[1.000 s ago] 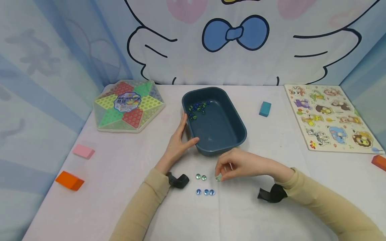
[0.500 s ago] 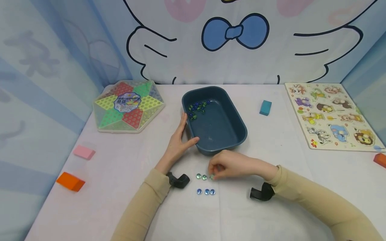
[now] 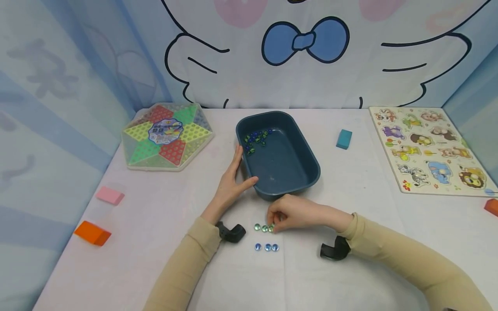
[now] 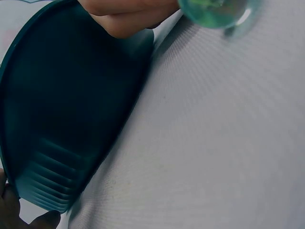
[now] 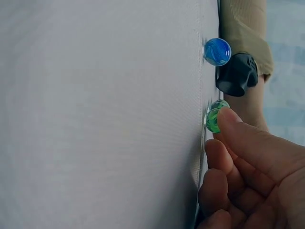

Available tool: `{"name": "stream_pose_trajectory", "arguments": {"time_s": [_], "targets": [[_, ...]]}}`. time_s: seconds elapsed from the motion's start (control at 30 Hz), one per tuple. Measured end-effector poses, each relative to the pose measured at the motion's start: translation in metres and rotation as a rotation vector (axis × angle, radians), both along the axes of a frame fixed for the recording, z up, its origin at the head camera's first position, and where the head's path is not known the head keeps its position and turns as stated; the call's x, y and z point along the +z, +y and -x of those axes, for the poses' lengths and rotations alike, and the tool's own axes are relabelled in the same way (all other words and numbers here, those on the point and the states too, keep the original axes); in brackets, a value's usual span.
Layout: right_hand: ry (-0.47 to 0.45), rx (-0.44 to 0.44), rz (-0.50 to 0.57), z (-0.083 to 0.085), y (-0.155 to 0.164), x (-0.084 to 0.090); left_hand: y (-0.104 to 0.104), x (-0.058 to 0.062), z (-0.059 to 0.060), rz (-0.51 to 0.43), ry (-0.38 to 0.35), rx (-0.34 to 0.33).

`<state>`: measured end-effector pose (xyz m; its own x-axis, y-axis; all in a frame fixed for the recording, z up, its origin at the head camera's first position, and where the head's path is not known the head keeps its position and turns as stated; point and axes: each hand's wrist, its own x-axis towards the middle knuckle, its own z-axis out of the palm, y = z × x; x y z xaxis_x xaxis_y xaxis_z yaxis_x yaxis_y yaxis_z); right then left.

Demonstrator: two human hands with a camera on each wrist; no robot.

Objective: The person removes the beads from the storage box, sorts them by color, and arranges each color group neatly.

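My right hand (image 3: 292, 212) pinches a green glass marble (image 5: 212, 122) between thumb and forefinger, low over the white cloth. It sits at the right end of a short row with two other green marbles (image 3: 261, 228). Nearer to me lies a row of 3 blue marbles (image 3: 268, 247). My left hand (image 3: 228, 185) rests against the left side of a dark blue plastic bin (image 3: 282, 162), its fingers stretched along the wall and the thumb at the near corner. Several blue and green marbles (image 3: 255, 139) lie in the bin's far left part.
A hexagonal game box (image 3: 165, 137) stands at back left, an animal puzzle board (image 3: 432, 151) at back right. Around the table lie a teal block (image 3: 344, 139), a pink block (image 3: 110, 195), an orange block (image 3: 92, 233) and a red-orange block (image 3: 492, 207).
My right hand has moved left with the green marble, bringing it up to the other two green ones. My left hand has stayed on the bin.
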<state>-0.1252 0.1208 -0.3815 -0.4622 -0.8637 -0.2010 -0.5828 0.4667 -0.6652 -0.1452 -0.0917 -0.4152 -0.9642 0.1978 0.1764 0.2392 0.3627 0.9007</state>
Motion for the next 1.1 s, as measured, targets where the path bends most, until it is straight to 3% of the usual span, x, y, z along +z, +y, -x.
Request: {"name": "stream_pose_trajectory", "arguments": {"time_s": [0.07, 0.47, 0.6, 0.73, 0.93, 1.1], "targets": [[0.0, -0.003, 0.0, 0.0, 0.0, -0.001, -0.001, -0.011, 0.005, 0.006, 0.016, 0.007], [0.052, -0.003, -0.029, -0.002, 0.003, 0.005, -0.001, -0.009, 0.005, 0.008, 0.002, 0.006], [0.066, 0.027, -0.071, -0.003, 0.006, 0.017, -0.001, -0.009, 0.005, 0.024, -0.001, 0.01], [0.028, 0.08, -0.134, -0.001, 0.005, 0.042, -0.001, -0.01, 0.004, 0.028, -0.004, 0.011], [0.042, 0.127, -0.102, 0.022, 0.004, 0.09, -0.002, -0.009, 0.003, 0.023, -0.005, 0.008], [0.063, 0.052, 0.001, 0.06, 0.004, 0.106, -0.002, -0.01, 0.004, 0.011, -0.006, -0.006]]}}
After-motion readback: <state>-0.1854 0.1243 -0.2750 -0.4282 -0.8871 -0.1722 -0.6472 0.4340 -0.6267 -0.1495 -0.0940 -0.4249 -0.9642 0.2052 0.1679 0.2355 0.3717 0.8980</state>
